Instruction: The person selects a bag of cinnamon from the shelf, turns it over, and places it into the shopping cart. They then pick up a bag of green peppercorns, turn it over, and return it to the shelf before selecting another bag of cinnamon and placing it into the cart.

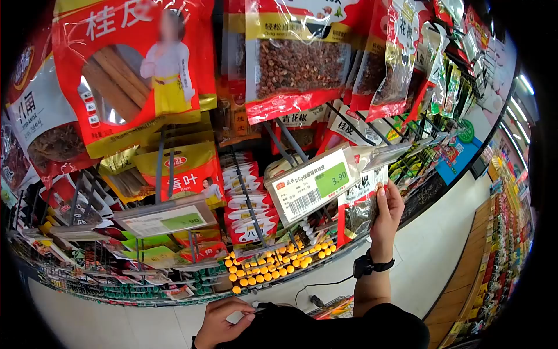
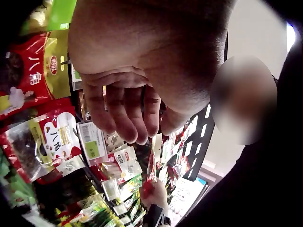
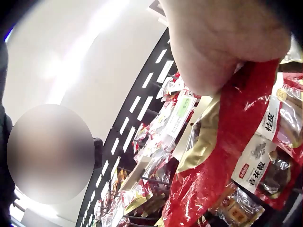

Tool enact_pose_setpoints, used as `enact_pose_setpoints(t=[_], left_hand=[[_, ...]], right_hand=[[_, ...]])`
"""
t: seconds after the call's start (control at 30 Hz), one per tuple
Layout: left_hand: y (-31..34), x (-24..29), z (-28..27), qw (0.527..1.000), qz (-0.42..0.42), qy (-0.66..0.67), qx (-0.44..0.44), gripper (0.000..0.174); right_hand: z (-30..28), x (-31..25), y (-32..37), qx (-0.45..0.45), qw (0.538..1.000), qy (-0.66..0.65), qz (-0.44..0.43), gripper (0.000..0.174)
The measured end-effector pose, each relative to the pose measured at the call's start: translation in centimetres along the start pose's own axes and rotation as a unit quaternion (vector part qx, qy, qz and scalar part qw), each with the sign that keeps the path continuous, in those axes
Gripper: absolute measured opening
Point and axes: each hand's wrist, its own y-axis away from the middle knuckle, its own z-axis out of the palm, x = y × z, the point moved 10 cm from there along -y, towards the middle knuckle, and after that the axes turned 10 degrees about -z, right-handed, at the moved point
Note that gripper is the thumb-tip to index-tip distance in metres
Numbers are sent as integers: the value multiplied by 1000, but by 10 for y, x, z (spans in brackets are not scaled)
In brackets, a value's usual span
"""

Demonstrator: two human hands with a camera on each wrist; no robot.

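My right hand (image 1: 387, 215) reaches forward to the hanging spice packets and pinches the edge of a red-and-white packet of dark peppercorns (image 1: 357, 206) between thumb and fingers. In the right wrist view the hand (image 3: 227, 47) is at the top edge of a red bag with a gold band (image 3: 236, 118). A price tag (image 1: 317, 183) reading 3.90 hangs just left of the packet and overlaps its top. My left hand (image 1: 224, 321) is low in front of the body, fingers loosely bent, holding nothing. The left wrist view shows its palm and relaxed fingers (image 2: 125, 111).
Metal hooks carry a large red cinnamon bag (image 1: 125, 75), a Sichuan pepper bag (image 1: 299, 64) and a bay leaf packet (image 1: 180, 174). Orange-capped containers (image 1: 273, 267) stand below. A wire basket (image 1: 334, 308) is near the body. Pale floor (image 1: 439, 250) runs right to another stocked shelf (image 1: 505, 250).
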Motion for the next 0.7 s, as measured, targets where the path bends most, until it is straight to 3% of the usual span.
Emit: enact_pose_setpoints(t=[0.1, 0.13, 0.33, 0.7], left_hand=[[8, -5, 2, 999, -24, -39, -29, 22], [5, 5, -3, 999, -43, -18, 14, 6], [5, -4, 2, 999, 11, -36, 15, 8], [2, -5, -1, 999, -23, -26, 24, 11]], right_hand=[[-5, -4, 4, 9, 1000, 6, -7, 37], [1, -9, 4, -4, 1000, -26, -1, 37], [4, -34, 2, -24, 1000, 8, 10, 46], [-3, -45, -7, -33, 999, 14, 16, 53]])
